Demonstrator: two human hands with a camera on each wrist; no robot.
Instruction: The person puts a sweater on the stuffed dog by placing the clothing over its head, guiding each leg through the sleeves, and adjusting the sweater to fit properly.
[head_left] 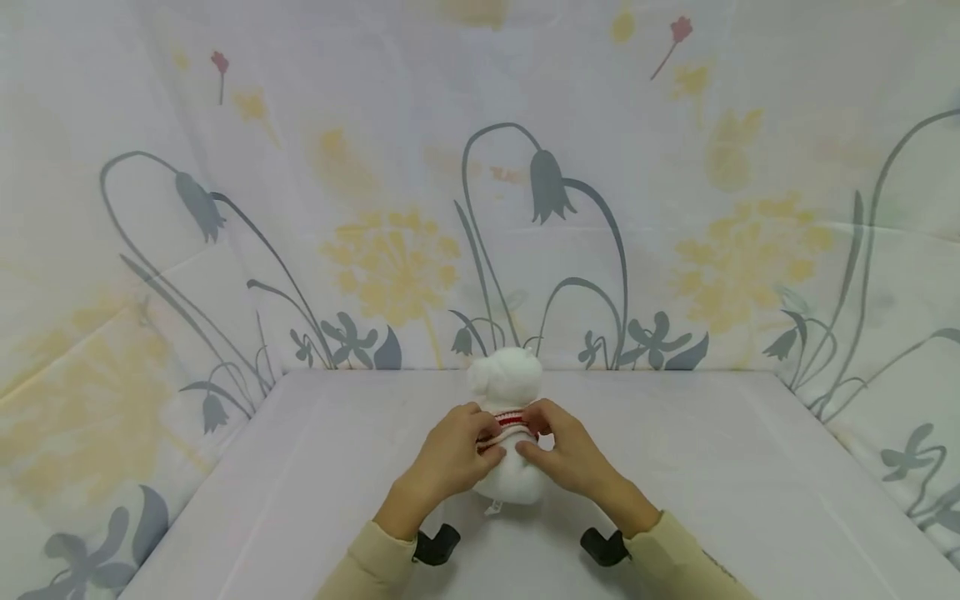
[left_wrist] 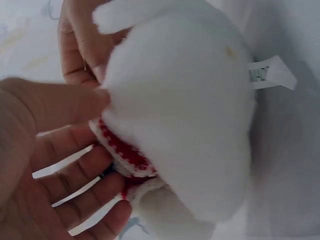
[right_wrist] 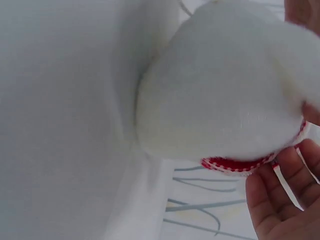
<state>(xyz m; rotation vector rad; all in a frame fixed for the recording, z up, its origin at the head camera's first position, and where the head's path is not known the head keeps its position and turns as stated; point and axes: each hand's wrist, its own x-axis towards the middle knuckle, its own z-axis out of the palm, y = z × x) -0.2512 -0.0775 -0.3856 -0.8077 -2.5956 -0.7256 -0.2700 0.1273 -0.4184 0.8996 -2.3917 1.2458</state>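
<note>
A white plush toy (head_left: 510,479) sits upright on the white surface, its round head (head_left: 510,373) towards the back wall. Around its middle runs a red and white knitted sweater (head_left: 510,419), bunched into a narrow band. My left hand (head_left: 457,450) pinches the sweater's edge on the left side, thumb below and fingers above. On the opposite side my right hand (head_left: 562,450) grips the band in the same way. In the left wrist view the pale hem curls over the left fingertips (left_wrist: 117,212). A small white tag (left_wrist: 280,75) sticks out from the toy's bottom.
The white tabletop (head_left: 300,500) meets a flower-printed cloth wall (head_left: 405,167) at the back, and similar cloth stands along both sides. Black wrist mounts (head_left: 437,545) jut out under both forearms, close over the table.
</note>
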